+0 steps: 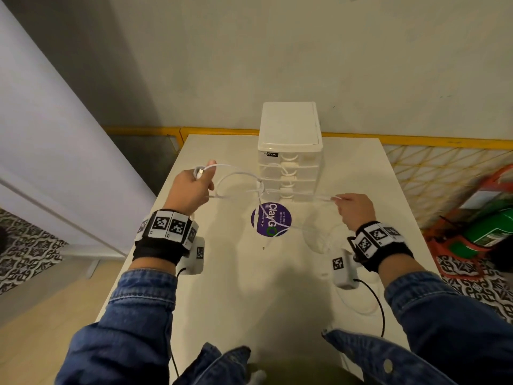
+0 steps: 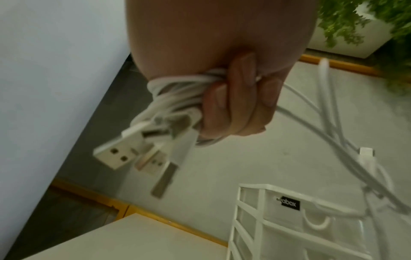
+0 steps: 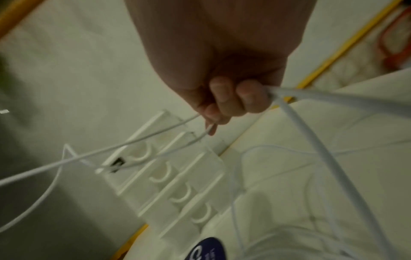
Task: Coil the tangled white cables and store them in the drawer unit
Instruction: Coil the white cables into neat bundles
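Cables (image 1: pixel 258 187), white and tangled, are held stretched above the counter (image 1: pixel 222 287) just in front of the drawer unit (image 1: pixel 290 151), where a knot hangs between both hands. A bundle of loops with USB plugs (image 2: pixel 115 154) is clenched in the left hand (image 1: pixel 191 190), to the left of the drawer unit. Strands are pinched in the curled fingers of the right hand (image 1: pixel 355 209), to its right. A purple sticker (image 1: pixel 270 222) lies before the unit.

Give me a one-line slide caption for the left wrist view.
Left hand grips bunched white cables, USB plugs dangling, above the drawer unit.
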A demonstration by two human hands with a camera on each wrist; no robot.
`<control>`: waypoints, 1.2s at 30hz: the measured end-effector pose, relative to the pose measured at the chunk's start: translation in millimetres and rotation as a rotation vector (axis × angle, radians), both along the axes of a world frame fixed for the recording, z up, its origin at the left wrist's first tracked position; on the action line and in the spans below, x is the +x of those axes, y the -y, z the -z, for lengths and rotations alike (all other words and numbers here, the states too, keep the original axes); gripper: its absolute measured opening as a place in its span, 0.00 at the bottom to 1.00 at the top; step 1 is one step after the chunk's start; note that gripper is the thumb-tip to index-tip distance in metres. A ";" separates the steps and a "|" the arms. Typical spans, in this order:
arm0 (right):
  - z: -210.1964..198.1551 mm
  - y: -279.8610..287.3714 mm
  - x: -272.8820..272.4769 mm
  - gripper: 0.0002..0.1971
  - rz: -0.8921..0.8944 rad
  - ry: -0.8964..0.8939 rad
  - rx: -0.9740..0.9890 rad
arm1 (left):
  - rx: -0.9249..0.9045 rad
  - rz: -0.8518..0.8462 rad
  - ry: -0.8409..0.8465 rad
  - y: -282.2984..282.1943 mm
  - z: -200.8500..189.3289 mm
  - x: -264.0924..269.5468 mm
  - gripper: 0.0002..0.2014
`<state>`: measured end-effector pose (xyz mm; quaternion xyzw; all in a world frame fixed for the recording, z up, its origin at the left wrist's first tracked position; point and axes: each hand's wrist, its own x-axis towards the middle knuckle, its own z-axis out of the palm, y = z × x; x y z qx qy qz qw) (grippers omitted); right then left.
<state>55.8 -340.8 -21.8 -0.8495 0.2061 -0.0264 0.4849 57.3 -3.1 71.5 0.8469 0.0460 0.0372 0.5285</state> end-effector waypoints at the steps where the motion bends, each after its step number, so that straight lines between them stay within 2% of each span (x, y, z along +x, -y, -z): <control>1: 9.6 10.9 0.0 0.13 0.035 -0.073 -0.042 | -0.013 -0.009 -0.006 -2.4 -0.2 0.7 0.26; 3: 22.1 26.8 -4.4 0.15 0.066 -0.228 -0.112 | -0.005 -0.027 -0.027 -4.7 1.1 2.2 0.27; 7: 9.4 18.7 -25.5 0.19 0.051 -0.437 -0.349 | 0.003 -0.047 -0.068 4.6 2.6 2.1 0.28; 9: -1.7 4.8 -25.8 0.24 -0.036 -0.351 -0.420 | 0.052 -0.018 -0.089 17.7 0.6 -0.5 0.28; 12: -13.0 -17.6 -17.0 0.31 -0.136 0.067 -0.429 | 0.093 0.079 -0.088 43.2 -0.2 -6.2 0.28; 14: -35.2 -39.4 -15.6 0.31 -0.203 0.323 -0.345 | 0.082 0.124 -0.102 57.6 -1.0 -9.4 0.28; 16: -60.8 -61.9 -20.0 0.28 -0.311 0.486 -0.095 | 0.054 0.150 -0.130 66.7 -1.6 -10.7 0.27; 17: -71.2 -72.6 -24.5 0.26 -0.412 0.477 0.044 | 0.041 0.155 -0.141 69.8 -2.2 -10.5 0.26; 19: -80.7 -94.0 -35.1 0.23 -0.571 0.305 0.275 | 0.025 0.154 -0.147 74.9 -5.9 -9.8 0.25; 21: -75.7 -110.2 -41.9 0.29 -0.670 0.136 0.335 | -0.001 0.149 -0.147 77.4 -10.2 -8.4 0.24; 22: -69.6 -114.3 -44.2 0.29 -0.721 0.092 0.310 | -0.011 0.147 -0.150 77.4 -12.6 -8.0 0.23; 23: -64.5 -115.5 -45.6 0.24 -0.750 0.062 0.268 | -0.013 0.151 -0.156 75.8 -14.3 -8.2 0.22; 25: -58.5 -108.0 -43.6 0.11 -0.709 0.038 0.207 | 0.013 0.183 -0.186 70.6 -15.4 -10.7 0.20; 27: -60.5 -93.8 -38.1 0.05 -0.647 0.083 0.176 | 0.036 0.247 -0.247 65.9 -12.3 -16.6 0.19; 29: -68.1 -79.5 -32.6 0.07 -0.677 0.148 0.064 | 0.036 0.305 -0.314 63.3 -8.1 -22.2 0.20; 32: -68.6 -58.3 -25.6 0.10 -0.748 0.179 -0.290 | 0.102 0.395 -0.401 60.7 -8.2 -23.5 0.23; 34: -64.8 -43.6 -21.4 0.06 -0.701 0.257 -0.474 | 0.187 0.466 -0.469 60.3 -10.5 -22.8 0.26; 36: -66.4 -32.5 -19.0 0.07 -0.643 0.313 -0.637 | 0.266 0.536 -0.518 63.6 -11.2 -25.4 0.24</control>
